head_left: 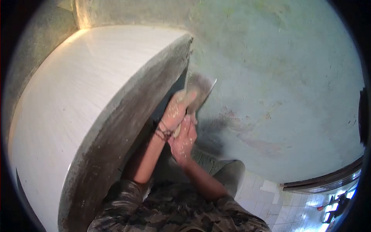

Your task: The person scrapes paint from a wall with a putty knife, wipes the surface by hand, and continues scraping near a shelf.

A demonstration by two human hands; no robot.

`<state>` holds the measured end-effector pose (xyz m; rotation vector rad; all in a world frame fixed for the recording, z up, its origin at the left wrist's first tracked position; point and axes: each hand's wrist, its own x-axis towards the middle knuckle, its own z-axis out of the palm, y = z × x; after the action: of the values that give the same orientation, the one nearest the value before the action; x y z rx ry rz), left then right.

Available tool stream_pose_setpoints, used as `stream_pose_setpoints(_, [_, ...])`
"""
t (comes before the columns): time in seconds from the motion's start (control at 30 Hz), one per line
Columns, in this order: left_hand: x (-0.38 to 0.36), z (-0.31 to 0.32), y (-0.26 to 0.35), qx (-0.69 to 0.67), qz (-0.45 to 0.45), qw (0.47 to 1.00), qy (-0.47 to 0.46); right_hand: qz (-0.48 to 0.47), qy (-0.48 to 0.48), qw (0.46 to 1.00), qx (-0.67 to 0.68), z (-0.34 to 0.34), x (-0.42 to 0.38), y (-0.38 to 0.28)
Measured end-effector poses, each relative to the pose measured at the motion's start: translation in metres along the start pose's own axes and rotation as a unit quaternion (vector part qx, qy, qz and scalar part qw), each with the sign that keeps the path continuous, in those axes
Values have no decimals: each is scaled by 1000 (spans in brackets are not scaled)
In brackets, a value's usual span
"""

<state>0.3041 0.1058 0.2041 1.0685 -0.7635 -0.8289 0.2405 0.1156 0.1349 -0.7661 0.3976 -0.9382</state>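
A wide putty knife is held between my two hands against the pale green wall. Its broad metal blade points up and away from me, slightly blurred by motion. My left hand, with a dark cord around the wrist, is closed at the base of the blade, its thumb lying toward the metal. Just below, my right hand wraps around the handle, whose pale end shows between the wrists. Light splashes of dried material speckle both hands.
At left a white slab with a rough grey edge juts out close to my left arm. Dark stains mark the wall. Bottom right has white floor tiles, a dark wooden frame and a partly visible dark shape.
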Motion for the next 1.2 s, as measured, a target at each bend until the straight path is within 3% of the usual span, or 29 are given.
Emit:
stream_pose_setpoints(0.1, [2,0,4,19,7,1000,1,-5,-84,996,23,-8,2,1])
stream_pose_setpoints(0.17, [-5,-7,-24,8,-10,1000,5,-52,4,996,-72,-15,-7,9])
stream_pose_setpoints(0.2, [-8,-8,-32,-4,-34,999,10,-56,1,996,-72,-17,-13,10])
stream_pose_setpoints(0.27, [-4,-6,-30,0,-24,1000,12,26,46,999,-6,-14,-15,7])
stream_pose_setpoints(0.4, [-1,-5,-17,16,-22,1000,2,48,48,998,7,-14,-12,6])
stream_pose_setpoints(0.53, [-8,-8,-40,21,-29,999,12,52,16,998,7,-29,-15,11])
stream_pose_setpoints(0.63, [0,-2,-28,24,-38,998,42,32,39,998,21,-5,-8,-7])
stream_pose_setpoints(0.7, [0,5,16,37,32,999,15,13,36,998,-50,15,-7,-32])
stream_pose_setpoints(0.77, [1,-1,23,30,-6,1000,-7,62,-6,998,16,9,-12,-25])
stream_pose_setpoints(0.83, [-2,-4,0,-4,-13,1000,-13,-68,8,996,-51,-3,-5,3])
stream_pose_setpoints(0.9, [-9,-5,-23,6,-37,999,9,-103,7,989,-106,-14,-9,13])
stream_pose_setpoints(0.97, [-6,-6,-23,5,-30,1000,7,30,21,999,6,-12,-13,5])
stream_pose_setpoints(1.0, [-2,-5,-10,10,-13,1000,-2,35,27,999,6,-6,-11,-1])
stream_pose_setpoints(1.1, [3,0,17,20,-3,1000,-2,14,-51,998,24,7,0,-9])
stream_pose_setpoints(1.17, [1,-3,10,2,-5,1000,-22,-115,-20,993,-15,8,0,2])
stream_pose_setpoints(1.2, [-2,-3,0,-25,-21,999,-16,-138,17,980,-144,0,-6,7])
